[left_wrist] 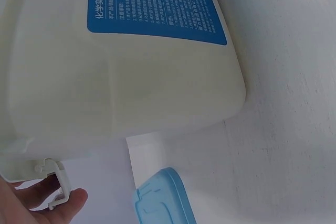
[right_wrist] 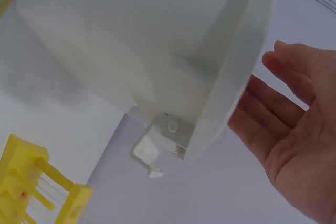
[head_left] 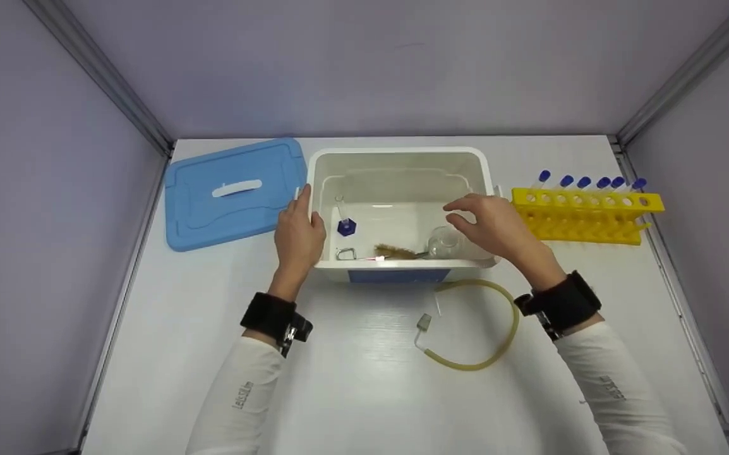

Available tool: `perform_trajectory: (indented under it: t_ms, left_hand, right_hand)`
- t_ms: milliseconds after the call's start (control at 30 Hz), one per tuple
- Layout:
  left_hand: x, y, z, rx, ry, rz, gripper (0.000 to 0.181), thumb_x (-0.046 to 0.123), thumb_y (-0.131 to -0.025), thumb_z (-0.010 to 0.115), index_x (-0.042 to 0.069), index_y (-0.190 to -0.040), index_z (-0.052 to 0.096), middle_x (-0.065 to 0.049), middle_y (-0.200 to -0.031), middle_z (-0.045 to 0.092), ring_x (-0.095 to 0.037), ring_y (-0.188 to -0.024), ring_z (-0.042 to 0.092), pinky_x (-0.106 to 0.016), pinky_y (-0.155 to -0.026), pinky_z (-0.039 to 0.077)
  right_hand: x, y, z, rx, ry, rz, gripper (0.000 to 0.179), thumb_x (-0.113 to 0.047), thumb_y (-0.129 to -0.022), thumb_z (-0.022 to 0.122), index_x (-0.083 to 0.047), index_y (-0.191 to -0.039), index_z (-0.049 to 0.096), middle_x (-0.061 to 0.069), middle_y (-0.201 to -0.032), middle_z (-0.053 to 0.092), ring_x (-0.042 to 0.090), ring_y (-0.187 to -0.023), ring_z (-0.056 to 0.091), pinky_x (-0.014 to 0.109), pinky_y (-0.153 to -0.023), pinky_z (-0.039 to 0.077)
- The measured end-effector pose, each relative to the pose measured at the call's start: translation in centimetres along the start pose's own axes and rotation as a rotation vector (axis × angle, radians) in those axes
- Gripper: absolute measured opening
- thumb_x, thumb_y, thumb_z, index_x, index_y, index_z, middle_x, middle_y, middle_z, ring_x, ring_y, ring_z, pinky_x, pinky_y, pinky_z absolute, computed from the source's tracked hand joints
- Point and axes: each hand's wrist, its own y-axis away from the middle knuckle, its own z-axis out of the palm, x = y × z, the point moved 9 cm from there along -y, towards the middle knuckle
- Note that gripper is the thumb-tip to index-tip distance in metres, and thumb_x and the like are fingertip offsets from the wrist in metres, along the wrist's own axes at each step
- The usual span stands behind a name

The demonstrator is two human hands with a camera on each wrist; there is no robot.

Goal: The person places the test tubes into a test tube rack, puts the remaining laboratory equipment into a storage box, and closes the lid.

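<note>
A white plastic box (head_left: 399, 264) with a blue label (left_wrist: 157, 6) stands lidless in the middle of the table. My left hand (head_left: 300, 235) grips its left rim, fingers around the side latch (left_wrist: 60, 182). Over the right rim hovers my right hand (head_left: 497, 224), fingers loosely bent, with no object visible in it. Beneath these fingers, a round glass flask (head_left: 445, 242) lies in the box. Beside the flask is a brown-bristled brush (head_left: 395, 251). At the box's left are a glass cylinder with a blue hexagonal base (head_left: 347, 227) and a small metal clip (head_left: 346, 254).
The blue lid (head_left: 238, 189) with a white handle lies left of the box. A yellow rack (head_left: 585, 200) at the right holds several blue-capped tubes. In front of the box curls yellowish rubber tubing (head_left: 475, 365) with a stopper (head_left: 424, 322). Walls enclose the table's back and sides.
</note>
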Motion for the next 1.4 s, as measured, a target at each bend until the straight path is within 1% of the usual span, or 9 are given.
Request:
perform_trajectory:
  t_ms: [133, 233, 600, 733, 833, 867, 1100, 1267, 1400]
  left_hand:
    - [0.1, -0.1, 0.0, 0.003, -0.002, 0.004, 0.053, 0.012, -0.098, 0.051, 0.009, -0.150, 0.043, -0.022, -0.126, 0.065, -0.040, -0.112, 0.062, -0.052, -0.088, 0.053]
    - [0.0, -0.1, -0.1, 0.008, -0.004, 0.000, 0.053, 0.012, -0.098, 0.051, 0.010, -0.150, 0.043, -0.021, -0.126, 0.065, -0.039, -0.112, 0.062, -0.051, -0.087, 0.053]
    - [-0.1, 0.1, 0.1, 0.001, 0.000, 0.000, 0.053, 0.011, -0.097, 0.050, 0.010, -0.150, 0.043, -0.022, -0.127, 0.065, -0.040, -0.113, 0.062, -0.051, -0.088, 0.052]
    - [0.1, 0.1, 0.0, 0.012, 0.011, 0.012, 0.053, 0.009, -0.097, 0.050, 0.008, -0.150, 0.043, -0.022, -0.125, 0.065, -0.040, -0.112, 0.063, -0.051, -0.087, 0.053]
    - [0.0, 0.0, 0.0, 0.014, 0.010, 0.010, 0.053, 0.010, -0.097, 0.051, 0.009, -0.150, 0.044, -0.022, -0.124, 0.066, -0.040, -0.111, 0.063, -0.050, -0.085, 0.053]
    - [0.0, 0.0, -0.1, 0.015, 0.010, 0.012, 0.053, 0.010, -0.097, 0.051, 0.009, -0.150, 0.044, -0.022, -0.124, 0.066, -0.040, -0.111, 0.063, -0.050, -0.085, 0.053]
    - [-0.2, 0.0, 0.0, 0.017, 0.006, 0.010, 0.053, 0.011, -0.097, 0.052, 0.009, -0.149, 0.044, -0.022, -0.124, 0.066, -0.040, -0.110, 0.063, -0.051, -0.087, 0.052]
    - [-0.3, 0.0, 0.1, 0.007, 0.001, 0.006, 0.054, 0.012, -0.097, 0.051, 0.009, -0.150, 0.043, -0.022, -0.125, 0.065, -0.040, -0.112, 0.062, -0.051, -0.087, 0.052]
    - [-0.3, 0.1, 0.0, 0.011, 0.003, 0.007, 0.054, 0.011, -0.097, 0.051, 0.009, -0.150, 0.044, -0.022, -0.124, 0.065, -0.040, -0.113, 0.062, -0.051, -0.087, 0.053]
  right_hand:
    - [-0.7, 1.9, -2.3, 0.146, -0.053, -0.018, 0.025, -0.020, -0.094, 0.067, -0.005, -0.113, 0.073, 0.015, -0.113, 0.074, 0.036, -0.102, 0.071, 0.049, -0.089, 0.056]
    - [-1.2, 3.0, -3.5, 0.213, -0.079, -0.037, 0.026, -0.018, -0.093, 0.069, -0.005, -0.115, 0.073, 0.016, -0.117, 0.073, 0.037, -0.106, 0.069, 0.050, -0.091, 0.056]
    - [-1.3, 5.8, -5.6, 0.319, -0.149, -0.088, 0.039, -0.013, -0.089, 0.073, -0.006, -0.126, 0.067, 0.016, -0.136, 0.063, 0.036, -0.126, 0.059, 0.051, -0.104, 0.048]
    - [-0.3, 6.6, -6.3, 0.386, -0.139, -0.085, 0.046, -0.009, -0.087, 0.074, -0.005, -0.131, 0.063, 0.015, -0.136, 0.063, 0.034, -0.126, 0.059, 0.026, -0.111, 0.044]
    - [0.8, 7.3, -6.7, 0.426, -0.149, -0.057, 0.051, -0.006, -0.086, 0.074, -0.006, -0.135, 0.059, 0.014, -0.137, 0.062, 0.033, -0.127, 0.058, 0.009, -0.110, 0.033]
    - [1.2, 7.6, -6.8, 0.435, -0.154, -0.048, 0.053, -0.006, -0.086, 0.074, -0.006, -0.136, 0.058, 0.014, -0.138, 0.062, 0.033, -0.128, 0.058, 0.009, -0.110, 0.032]
    - [4.1, 9.3, -6.3, 0.497, -0.194, 0.005, 0.053, -0.003, -0.086, 0.073, -0.008, -0.137, 0.059, 0.015, -0.138, 0.062, 0.030, -0.128, 0.058, 0.010, -0.109, 0.036]
    - [6.3, 10.5, -4.5, 0.488, -0.173, 0.041, 0.050, -0.005, -0.085, 0.075, -0.007, -0.134, 0.062, 0.015, -0.134, 0.064, 0.032, -0.122, 0.061, 0.004, -0.104, 0.035]
    - [7.6, 11.4, -2.8, 0.480, -0.130, 0.034, 0.048, -0.005, -0.083, 0.077, -0.005, -0.129, 0.065, 0.017, -0.127, 0.068, 0.036, -0.114, 0.064, 0.000, -0.101, 0.033]
